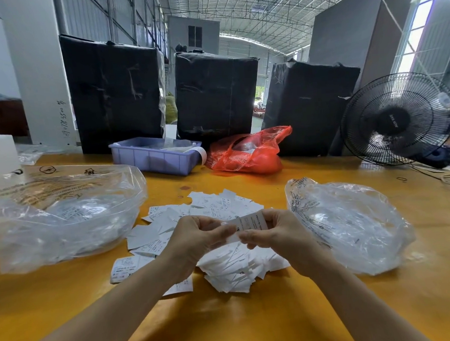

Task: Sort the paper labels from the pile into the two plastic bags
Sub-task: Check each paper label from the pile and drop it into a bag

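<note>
- Presently a single paper label is being pinched between both hands above the pile: the left hand is being curled round its left end, the right hand is being closed on its right end, printed side turned up.
- Just beneath the grip, the pile of labels is being left loose near the middle of the worktop, towards its near edge, slips overlapping at every angle.
- To the left of the pile, a clear plastic bag is being held open by its own folds; a few labels are being seen through its wall.
- To the right, a second clear bag is being kept near the pile; its contents cannot be told.
- By judgement, the label is being treated as very light, thin and limp: it is best taken at an edge or corner, with a soft pinch, since neighbours are likely to be dragged along.
- Toward the far edge, a purple tray, a red bag and a black fan are being left aside.
</note>
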Demonstrator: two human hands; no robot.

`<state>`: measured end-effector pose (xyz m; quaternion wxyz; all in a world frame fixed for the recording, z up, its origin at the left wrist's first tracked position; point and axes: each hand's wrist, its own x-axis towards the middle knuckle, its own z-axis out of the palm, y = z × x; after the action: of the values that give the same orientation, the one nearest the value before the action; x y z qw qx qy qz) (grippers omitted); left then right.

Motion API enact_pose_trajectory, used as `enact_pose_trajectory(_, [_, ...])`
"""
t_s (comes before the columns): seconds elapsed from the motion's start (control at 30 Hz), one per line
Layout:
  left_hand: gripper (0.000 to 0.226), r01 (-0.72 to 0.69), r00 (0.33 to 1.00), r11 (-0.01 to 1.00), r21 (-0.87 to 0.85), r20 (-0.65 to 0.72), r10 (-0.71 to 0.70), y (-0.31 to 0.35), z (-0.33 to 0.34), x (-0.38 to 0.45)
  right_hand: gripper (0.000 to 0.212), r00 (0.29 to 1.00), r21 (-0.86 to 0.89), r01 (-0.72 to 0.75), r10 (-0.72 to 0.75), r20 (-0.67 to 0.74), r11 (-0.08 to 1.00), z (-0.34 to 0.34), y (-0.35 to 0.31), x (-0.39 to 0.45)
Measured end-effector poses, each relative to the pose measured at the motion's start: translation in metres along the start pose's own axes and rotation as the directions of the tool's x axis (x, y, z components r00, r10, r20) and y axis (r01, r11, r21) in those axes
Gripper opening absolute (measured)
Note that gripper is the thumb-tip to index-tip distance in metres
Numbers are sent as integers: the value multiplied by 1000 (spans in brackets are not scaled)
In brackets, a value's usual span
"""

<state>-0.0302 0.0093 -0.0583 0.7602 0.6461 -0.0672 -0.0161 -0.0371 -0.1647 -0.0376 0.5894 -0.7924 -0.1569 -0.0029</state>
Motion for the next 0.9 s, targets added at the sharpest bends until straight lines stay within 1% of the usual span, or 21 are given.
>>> enact_pose_trajectory(0.07, [29,37,999,998,-44,-3,-37,1,2,-1,6,1000,-9,-8,8,18,1000,1,0,0])
enact_pose_trajectory(0.13, [31,63,998,996,-63,-11,-64,1,4,-2,14,1000,-35,-15,16,23,999,2,1,0])
enact_pose_trajectory(0.2, [28,85,996,994,-69,-23,-87,2,6,-3,21,999,-37,-31,32,24,999,3,0,1])
enact_pose_trajectory(0.3, [24,137,989,990,-31,-57,-139,3,8,-6,24,994,-23,-65,67,84,998,4,1,1])
enact_pose_trajectory(0.4, [24,176,982,984,11,-75,-174,4,10,-8,21,989,-45,-45,51,135,998,6,2,0])
enact_pose_trajectory(0.5, [22,186,980,982,39,-79,-182,6,12,-11,39,996,-48,-19,23,82,999,4,3,0])
enact_pose_trajectory(0.6, [19,160,983,987,27,-91,-157,7,15,-14,44,1000,-64,16,-17,-3,998,7,3,0])
enact_pose_trajectory(0.63, [18,141,984,990,6,-111,-139,7,16,-14,48,999,-56,25,-27,-41,998,9,3,0])
enact_pose_trajectory(0.7, [19,107,979,988,-109,-164,-124,9,16,-12,67,996,3,25,-24,-83,1000,14,1,-2])
enact_pose_trajectory(0.77, [21,85,971,963,-255,-194,-137,12,16,-11,78,997,49,48,-45,-60,998,21,2,-4])
enact_pose_trajectory(0.83, [24,72,973,939,-336,-184,-141,14,18,-12,74,987,6,146,-146,-66,989,30,4,-7])
enact_pose_trajectory(0.9, [25,74,978,929,-363,-157,-139,14,20,-13,63,961,-8,241,-240,-135,970,35,4,-6])
